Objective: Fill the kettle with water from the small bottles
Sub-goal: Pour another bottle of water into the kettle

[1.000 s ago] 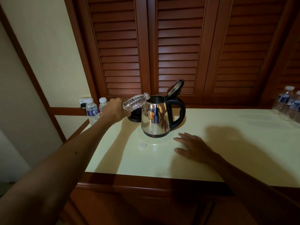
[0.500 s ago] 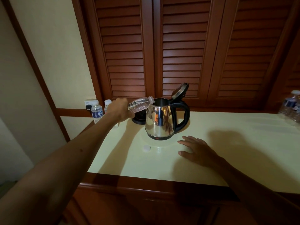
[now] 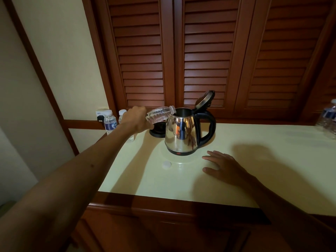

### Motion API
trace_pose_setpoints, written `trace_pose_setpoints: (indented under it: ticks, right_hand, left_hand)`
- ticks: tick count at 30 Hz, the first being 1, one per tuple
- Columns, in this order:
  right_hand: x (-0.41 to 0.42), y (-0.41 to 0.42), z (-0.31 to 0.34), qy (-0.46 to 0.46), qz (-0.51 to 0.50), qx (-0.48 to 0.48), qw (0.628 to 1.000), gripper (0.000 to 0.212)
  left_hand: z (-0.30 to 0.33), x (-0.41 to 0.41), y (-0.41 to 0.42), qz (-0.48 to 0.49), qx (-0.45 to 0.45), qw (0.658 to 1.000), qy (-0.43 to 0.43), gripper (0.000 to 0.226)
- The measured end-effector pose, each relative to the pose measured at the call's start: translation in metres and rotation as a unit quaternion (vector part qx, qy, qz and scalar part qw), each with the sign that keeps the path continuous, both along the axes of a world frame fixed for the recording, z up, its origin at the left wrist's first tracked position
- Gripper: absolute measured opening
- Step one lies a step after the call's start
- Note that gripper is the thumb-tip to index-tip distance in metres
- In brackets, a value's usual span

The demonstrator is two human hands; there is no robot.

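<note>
A steel kettle [image 3: 181, 132] with a black handle stands on the pale counter [image 3: 272, 160], its lid [image 3: 204, 99] tipped open. My left hand [image 3: 136, 119] grips a small clear bottle [image 3: 160, 114] lying almost level, its uncapped mouth over the kettle's opening. A white cap [image 3: 166, 164] lies on the counter in front of the kettle. My right hand [image 3: 223, 166] rests flat on the counter, to the right of the kettle's base, with its fingers spread.
Two capped small bottles [image 3: 110, 121] stand at the counter's far left by a wall socket. More bottles [image 3: 329, 119] stand at the far right edge. The black kettle base [image 3: 158, 130] sits behind the kettle. Louvred wooden doors rise behind the counter.
The bottle stays tipped at the kettle's mouth in the same grip. My right hand has not moved on the counter. Only the camera has shifted slightly.
</note>
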State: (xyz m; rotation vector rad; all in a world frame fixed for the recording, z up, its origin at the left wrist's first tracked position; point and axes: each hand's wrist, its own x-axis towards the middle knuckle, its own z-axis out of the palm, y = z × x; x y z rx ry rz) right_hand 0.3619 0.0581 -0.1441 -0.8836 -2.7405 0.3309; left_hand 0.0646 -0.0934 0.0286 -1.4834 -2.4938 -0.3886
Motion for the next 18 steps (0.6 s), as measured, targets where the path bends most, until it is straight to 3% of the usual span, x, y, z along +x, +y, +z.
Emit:
trace_pose_setpoints:
  ticks: [7, 18]
  right_hand:
    - [0.000, -0.001, 0.001, 0.000, -0.001, -0.001, 1.000, 0.060]
    - [0.000, -0.001, 0.000, 0.003, -0.001, -0.003, 1.000, 0.062]
  left_hand:
    - [0.009, 0.007, -0.005, -0.008, -0.011, 1.000, 0.025, 0.051]
    - [0.013, 0.009, -0.005, -0.018, -0.020, 0.999, 0.042, 0.053]
